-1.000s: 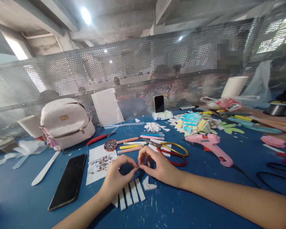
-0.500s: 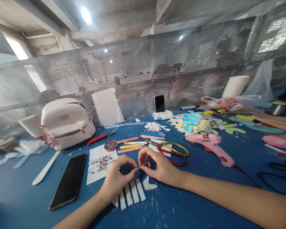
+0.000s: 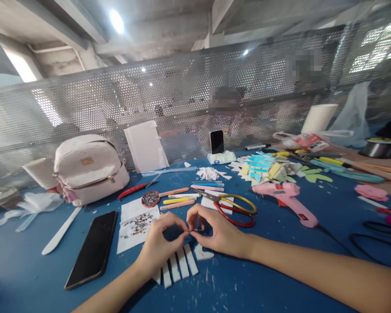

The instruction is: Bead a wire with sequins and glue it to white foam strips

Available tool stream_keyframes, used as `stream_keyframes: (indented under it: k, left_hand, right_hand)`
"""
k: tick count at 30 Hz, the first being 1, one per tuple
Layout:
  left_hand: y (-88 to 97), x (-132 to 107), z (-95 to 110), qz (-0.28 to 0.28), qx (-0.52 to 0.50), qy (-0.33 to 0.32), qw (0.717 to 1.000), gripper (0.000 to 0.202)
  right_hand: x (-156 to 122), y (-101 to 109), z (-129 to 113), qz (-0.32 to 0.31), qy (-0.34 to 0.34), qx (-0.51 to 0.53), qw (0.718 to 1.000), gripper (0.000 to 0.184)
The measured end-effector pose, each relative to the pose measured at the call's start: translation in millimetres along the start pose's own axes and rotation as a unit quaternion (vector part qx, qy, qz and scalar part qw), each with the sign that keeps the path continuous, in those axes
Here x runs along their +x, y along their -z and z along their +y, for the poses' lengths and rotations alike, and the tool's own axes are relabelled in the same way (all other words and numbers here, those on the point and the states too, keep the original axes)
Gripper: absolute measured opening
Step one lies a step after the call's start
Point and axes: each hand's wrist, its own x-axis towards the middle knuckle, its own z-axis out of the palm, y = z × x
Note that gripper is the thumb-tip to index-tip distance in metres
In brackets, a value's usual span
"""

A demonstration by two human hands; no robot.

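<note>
My left hand (image 3: 158,243) and my right hand (image 3: 215,230) meet over the blue table (image 3: 267,269), fingertips pinched together on a tiny item I cannot make out. Under my left hand lie several white foam strips (image 3: 179,265) side by side. A small white scrap (image 3: 202,253) lies below my right hand. A white paper with small colored beads (image 3: 137,226) sits just left of the hands. Scissors with red and yellow handles (image 3: 233,208) lie just beyond my right hand.
A black phone (image 3: 93,248) lies at left, with a white stick (image 3: 60,232) and a pink backpack (image 3: 89,167) beyond. A pink glue gun (image 3: 288,201) and its black cord (image 3: 374,237) are at right. Colored sticks (image 3: 179,198) and paper scraps (image 3: 263,169) lie further back.
Both hands stay pinched together at the same spot; my right hand has dropped slightly lower over the white scrap.
</note>
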Motion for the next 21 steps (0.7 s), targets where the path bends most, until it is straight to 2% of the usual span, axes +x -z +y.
stream_keyframes:
  k: [11,21]
  left_hand:
    - [1.0,0.2,1.9,-0.005,0.01,0.003,1.0,0.01]
    - [0.9,1.7,1.2,0.002,-0.031,0.019,0.999,0.011]
  right_hand:
    - [0.5,-0.2,-1.7,-0.005,0.004,-0.011,1.0,0.026]
    - [3.5,2.9,-4.1,0.015,-0.021,0.023,0.999,0.025]
